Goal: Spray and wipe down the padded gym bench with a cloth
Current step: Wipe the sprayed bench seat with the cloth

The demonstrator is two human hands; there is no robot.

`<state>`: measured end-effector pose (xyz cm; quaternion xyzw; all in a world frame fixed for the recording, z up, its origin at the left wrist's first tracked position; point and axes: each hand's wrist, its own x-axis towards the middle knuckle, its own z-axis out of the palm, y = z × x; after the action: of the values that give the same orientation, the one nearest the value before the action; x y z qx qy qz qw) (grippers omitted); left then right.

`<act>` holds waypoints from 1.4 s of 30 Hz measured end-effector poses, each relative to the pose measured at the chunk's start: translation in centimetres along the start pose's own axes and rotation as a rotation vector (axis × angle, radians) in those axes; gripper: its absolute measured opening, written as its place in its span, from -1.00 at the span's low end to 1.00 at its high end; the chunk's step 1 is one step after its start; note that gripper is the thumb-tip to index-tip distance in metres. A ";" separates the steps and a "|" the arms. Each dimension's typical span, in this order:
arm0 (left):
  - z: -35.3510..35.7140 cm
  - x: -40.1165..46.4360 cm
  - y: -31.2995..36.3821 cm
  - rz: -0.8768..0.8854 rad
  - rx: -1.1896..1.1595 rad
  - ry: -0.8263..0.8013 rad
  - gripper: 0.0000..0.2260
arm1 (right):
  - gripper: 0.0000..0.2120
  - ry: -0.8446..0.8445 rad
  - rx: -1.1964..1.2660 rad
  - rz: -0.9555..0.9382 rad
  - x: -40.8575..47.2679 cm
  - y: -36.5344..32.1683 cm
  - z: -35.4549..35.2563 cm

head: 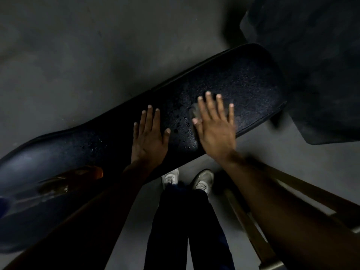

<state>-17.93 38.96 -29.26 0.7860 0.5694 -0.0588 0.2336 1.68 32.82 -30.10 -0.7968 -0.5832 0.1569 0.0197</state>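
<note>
Here, the droplet-beaded bench [224, 94] crosses mid-frame. A cloth [194, 113] is pressed flat at centre under the spread right hand [215, 129] for wiping; the left hand [150, 137], flat, empty, is braced beside.

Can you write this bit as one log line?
step: wiping | left hand: flat on bench | right hand: presses cloth | bench: wet droplets

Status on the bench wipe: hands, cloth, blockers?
Left hand flat on bench pad. Right hand flat, pressing grey cloth on pad. Droplets show on the pad. Nothing in the way.
</note>
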 end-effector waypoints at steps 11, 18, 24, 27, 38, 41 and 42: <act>-0.6 -0.7 -1.9 0.014 -0.010 -0.012 -0.39 | -0.35 -0.056 -0.108 -0.165 -5.6 0.2 2.3; -0.3 -0.9 -2.7 0.044 0.007 -0.032 -0.35 | -0.40 -0.016 0.043 0.128 3.8 -0.9 -0.6; -0.2 -0.8 -2.8 0.035 -0.048 -0.035 -0.37 | -0.38 -0.041 -0.030 -0.140 5.9 -6.4 -0.1; -0.5 -0.8 -3.1 0.031 -0.101 -0.024 -0.38 | -0.37 -0.061 -0.077 -0.336 4.1 -6.9 0.5; -0.4 -3.6 -4.0 -0.042 -0.076 0.026 -0.36 | -0.43 -0.071 0.004 -0.048 8.2 -3.0 -1.4; -0.3 -4.1 -4.1 -0.070 -0.084 0.042 -0.35 | -0.43 -0.097 0.003 -0.049 10.2 -6.4 -1.2; -0.3 -4.0 -4.3 -0.077 -0.083 0.029 -0.35 | -0.43 -0.112 -0.012 -0.090 10.5 -7.5 -1.0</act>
<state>-23.29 36.61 -28.84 0.7538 0.6046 -0.0327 0.2552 -2.18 45.20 -29.96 -0.7599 -0.6196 0.1965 -0.0109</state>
